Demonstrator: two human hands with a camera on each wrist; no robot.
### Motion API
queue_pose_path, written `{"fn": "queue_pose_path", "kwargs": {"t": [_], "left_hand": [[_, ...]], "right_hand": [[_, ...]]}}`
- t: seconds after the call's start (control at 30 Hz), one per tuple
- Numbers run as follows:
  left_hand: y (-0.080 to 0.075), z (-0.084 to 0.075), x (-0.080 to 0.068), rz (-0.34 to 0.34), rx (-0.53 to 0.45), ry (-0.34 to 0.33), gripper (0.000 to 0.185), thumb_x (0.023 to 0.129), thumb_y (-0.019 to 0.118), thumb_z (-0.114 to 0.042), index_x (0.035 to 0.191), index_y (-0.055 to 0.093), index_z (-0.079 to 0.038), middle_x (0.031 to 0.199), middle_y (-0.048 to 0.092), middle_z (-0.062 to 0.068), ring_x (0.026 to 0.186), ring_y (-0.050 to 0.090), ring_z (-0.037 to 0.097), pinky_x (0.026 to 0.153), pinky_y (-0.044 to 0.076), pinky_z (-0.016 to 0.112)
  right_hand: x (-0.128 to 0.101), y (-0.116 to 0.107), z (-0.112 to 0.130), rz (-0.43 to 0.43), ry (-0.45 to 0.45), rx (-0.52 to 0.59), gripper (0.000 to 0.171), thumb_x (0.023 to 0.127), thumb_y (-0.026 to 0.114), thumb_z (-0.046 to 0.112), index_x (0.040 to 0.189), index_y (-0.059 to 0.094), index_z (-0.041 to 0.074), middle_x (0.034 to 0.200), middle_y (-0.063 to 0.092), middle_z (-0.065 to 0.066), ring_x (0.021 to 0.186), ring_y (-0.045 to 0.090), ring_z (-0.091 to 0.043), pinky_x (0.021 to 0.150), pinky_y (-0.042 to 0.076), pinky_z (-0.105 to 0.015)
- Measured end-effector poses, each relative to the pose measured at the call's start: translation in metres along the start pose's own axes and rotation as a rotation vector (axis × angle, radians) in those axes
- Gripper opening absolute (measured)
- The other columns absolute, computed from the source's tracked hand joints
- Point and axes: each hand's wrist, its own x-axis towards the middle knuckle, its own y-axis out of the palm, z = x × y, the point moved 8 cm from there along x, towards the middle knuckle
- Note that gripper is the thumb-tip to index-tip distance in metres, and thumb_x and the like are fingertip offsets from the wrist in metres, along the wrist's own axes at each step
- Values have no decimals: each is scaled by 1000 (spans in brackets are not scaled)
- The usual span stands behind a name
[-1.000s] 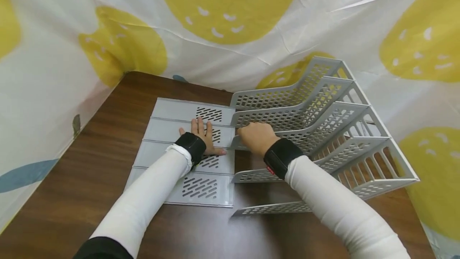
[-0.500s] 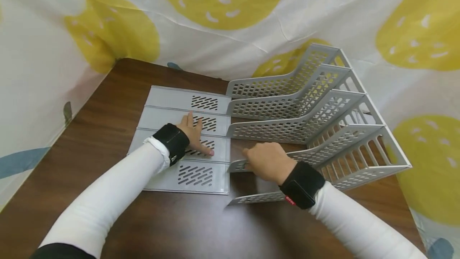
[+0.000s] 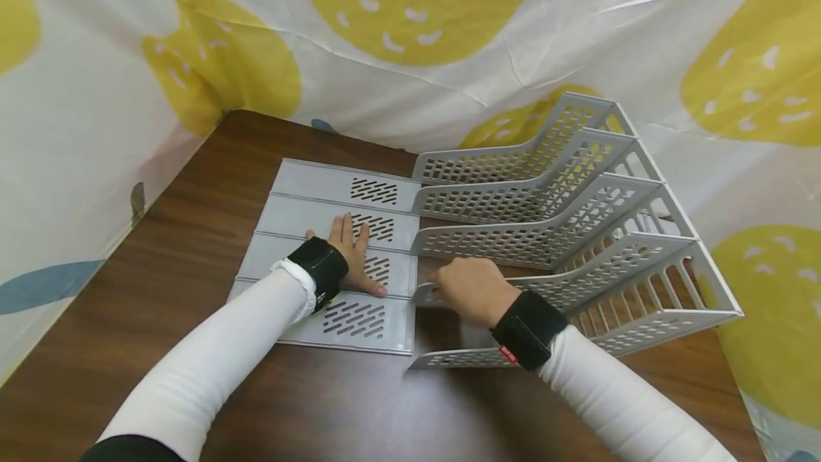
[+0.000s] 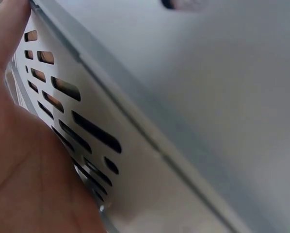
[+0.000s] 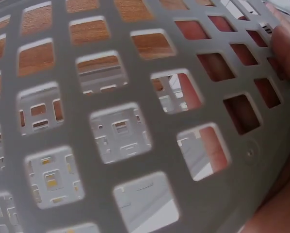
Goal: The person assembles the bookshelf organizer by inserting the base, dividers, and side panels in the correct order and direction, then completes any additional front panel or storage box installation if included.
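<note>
A: Where do you have the rack?
B: In my head view the gray rack [image 3: 545,237] takes up the right half of the table, its low front ends at left, just beside the slotted panel [image 3: 321,209]. I can't tell whether the two are joined.
A: Which way does it point?
B: Its dividers stand on edge, their long axes running left to right across my view. The tall ends are at right, by the ribbed back.
A: And the grip?
B: The right hand [image 3: 471,289] pinches the low end of the second-nearest divider [image 3: 564,289]; my right wrist view shows fingers behind the square holes. The left hand [image 3: 349,259] lies on the panel, fingers spread, gripping nothing.
A: What's around them?
B: I see black bands [image 3: 529,330] at both wrists and white sleeves [image 3: 628,383] above them. The table [image 3: 333,405] is dark brown wood grain, glossy near the person. White cloth [image 3: 398,109] with big yellow fruit shapes hangs behind and at both sides.
</note>
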Motion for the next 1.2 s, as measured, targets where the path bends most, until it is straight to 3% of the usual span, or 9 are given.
{"fn": "queue_pose_path", "kwargs": {"t": [0.1, 0.37, 0.53, 0.67, 0.77, 0.83, 0.93, 1.1, 1.2], "left_hand": [[0, 1, 2, -15, -10, -2, 127, 65, 62, -79, 154, 4, -8, 158, -7, 26, 148, -2, 41, 108, 13, 73], [3, -2, 1, 8, 2, 1, 125, 68, 62, -77, 154, 3, -8, 158, -9, 26, 148, -3, 40, 108, 13, 73], [9, 4, 13, -5, 14, -15, 132, 62, 59, -84, 154, 1, -10, 158, -11, 25, 148, -6, 40, 107, 12, 75], [9, 3, 12, 4, 6, -19, 131, 62, 59, -84, 154, 0, -11, 158, -12, 23, 149, -7, 38, 108, 11, 74], [2, 2, 6, 4, 0, -7, 129, 63, 60, -82, 154, 2, -10, 159, -10, 24, 149, -5, 39, 108, 12, 73], [-2, 3, 5, -1, -2, -7, 128, 64, 61, -81, 154, 2, -10, 159, -9, 24, 148, -4, 39, 109, 12, 73], [2, 9, 13, -22, -1, -20, 130, 62, 60, -83, 154, 1, -12, 159, -10, 23, 148, -5, 39, 108, 13, 73], [15, 12, 27, -23, -1, -26, 132, 61, 61, -83, 154, -1, -14, 159, -10, 22, 149, -5, 39, 107, 12, 74], [21, 12, 34, -30, 7, -24, 134, 57, 61, -86, 154, 0, -15, 159, -10, 21, 149, -4, 38, 107, 14, 74]], "right_hand": [[2, -2, -1, -15, -2, 16, 8, 83, 71, 30, 81, 71, 22, 65, 68, 3, 67, 67, -21, 56, 52, -42], [4, 0, -2, 8, 9, 49, 6, 84, 70, 26, 85, 72, 20, 70, 69, 1, 70, 68, -22, 57, 53, -42], [9, 1, 0, 27, 31, 29, 6, 85, 69, 25, 87, 71, 19, 73, 70, -3, 71, 68, -24, 56, 53, -43], [9, -2, -1, 104, 84, 25, 20, 87, 67, 34, 94, 67, 16, 82, 71, -5, 80, 69, -26, 60, 54, -46], [14, -22, -6, 104, 131, 27, 33, 87, 64, 43, 100, 63, 13, 88, 70, -5, 85, 69, -25, 63, 54, -45], [23, -41, -9, 43, 140, 17, 35, 87, 64, 44, 104, 62, 13, 92, 68, -5, 89, 67, -24, 66, 55, -44], [41, -59, -12, -46, 118, -49, 30, 88, 65, 35, 110, 62, 14, 100, 67, -5, 95, 65, -25, 73, 55, -43], [59, -37, -17, 83, 104, -132, 9, 91, 58, 17, 94, 66, 13, 95, 71, -7, 88, 68, -27, 69, 56, -48], [64, -30, -16, 86, 93, -146, 14, 91, 56, 9, 83, 67, 11, 85, 72, -7, 79, 69, -27, 62, 56, -48]]}}
